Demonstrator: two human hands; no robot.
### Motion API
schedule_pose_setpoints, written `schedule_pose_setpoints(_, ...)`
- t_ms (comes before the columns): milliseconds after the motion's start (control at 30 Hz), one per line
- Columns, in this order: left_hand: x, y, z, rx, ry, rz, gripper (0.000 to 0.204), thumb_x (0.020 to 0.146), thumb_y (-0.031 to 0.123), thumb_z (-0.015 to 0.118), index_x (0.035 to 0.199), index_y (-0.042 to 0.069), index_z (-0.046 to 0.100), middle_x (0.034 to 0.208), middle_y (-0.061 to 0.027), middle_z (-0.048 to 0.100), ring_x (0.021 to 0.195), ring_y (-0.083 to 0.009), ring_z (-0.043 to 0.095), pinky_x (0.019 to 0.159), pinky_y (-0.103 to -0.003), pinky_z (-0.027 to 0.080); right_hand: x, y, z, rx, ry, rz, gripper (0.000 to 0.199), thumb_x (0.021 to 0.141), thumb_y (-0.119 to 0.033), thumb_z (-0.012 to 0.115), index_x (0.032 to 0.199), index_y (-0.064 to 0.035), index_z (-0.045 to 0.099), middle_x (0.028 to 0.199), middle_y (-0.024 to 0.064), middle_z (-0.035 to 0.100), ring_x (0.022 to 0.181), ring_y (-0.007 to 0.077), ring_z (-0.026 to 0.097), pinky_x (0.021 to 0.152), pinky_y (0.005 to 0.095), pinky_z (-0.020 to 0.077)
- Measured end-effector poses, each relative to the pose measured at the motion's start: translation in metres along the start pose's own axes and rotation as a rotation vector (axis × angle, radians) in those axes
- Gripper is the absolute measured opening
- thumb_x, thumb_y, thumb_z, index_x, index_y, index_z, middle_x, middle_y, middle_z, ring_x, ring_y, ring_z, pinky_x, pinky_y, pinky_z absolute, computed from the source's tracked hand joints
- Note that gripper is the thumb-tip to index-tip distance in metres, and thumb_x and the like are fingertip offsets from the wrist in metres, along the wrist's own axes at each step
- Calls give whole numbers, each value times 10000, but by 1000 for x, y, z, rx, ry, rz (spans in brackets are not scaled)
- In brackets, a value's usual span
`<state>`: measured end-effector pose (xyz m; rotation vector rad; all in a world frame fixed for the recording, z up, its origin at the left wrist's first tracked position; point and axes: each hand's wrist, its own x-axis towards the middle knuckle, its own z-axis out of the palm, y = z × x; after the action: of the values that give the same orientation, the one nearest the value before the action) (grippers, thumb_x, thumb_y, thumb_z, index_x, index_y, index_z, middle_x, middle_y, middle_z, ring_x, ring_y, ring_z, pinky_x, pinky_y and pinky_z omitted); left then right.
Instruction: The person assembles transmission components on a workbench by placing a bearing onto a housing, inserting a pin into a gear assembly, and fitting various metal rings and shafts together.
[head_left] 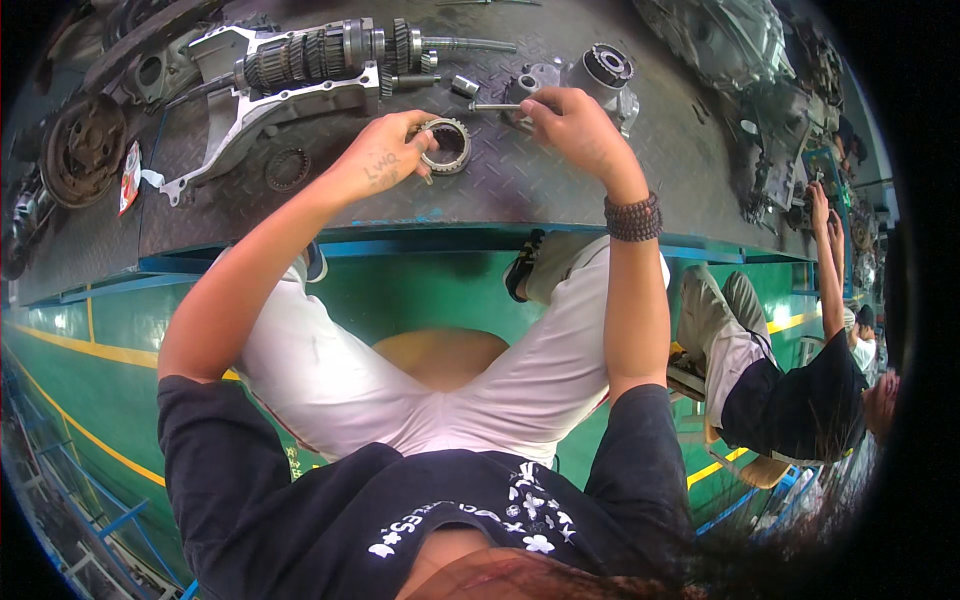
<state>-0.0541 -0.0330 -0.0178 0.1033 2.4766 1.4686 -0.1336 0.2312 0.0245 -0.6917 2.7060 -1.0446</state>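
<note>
My left hand grips a toothed metal gear ring by its left side, with some fingers inside the opening. The ring is just above or on the dark tabletop; I cannot tell which. To its right, my right hand pinches a slim metal rod between thumb and fingers. The rod points left, past the ring's far side, and seems apart from it. A short shiny metal cylinder sits just beyond the rod's left end.
A gear shaft assembly rests in an open housing at the far left. A thin toothed ring lies nearer. Beyond my right hand stands a round gear part. Large castings fill the right, where another person sits working.
</note>
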Motion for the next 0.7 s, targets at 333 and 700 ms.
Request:
schedule_pose_setpoints(333,10,-4,4,309,98,-22,392,1079,173,535,1439,20,564,1220,-169,518,788,-220,715,824,-372,567,-3,3,-7,-25,-55,59,320,1004,-300,621,1031,-10,752,795,113,737,745,268,689,744,386,537)
schedule_pose_setpoints(700,-1,5,4,576,167,134,512,1019,370,650,1430,69,598,1312,-151,581,1049,-293,666,962,-404,526,-1,13,-3,-47,-54,50,322,1003,-323,624,1054,-36,760,806,106,747,773,277,708,760,397,548)
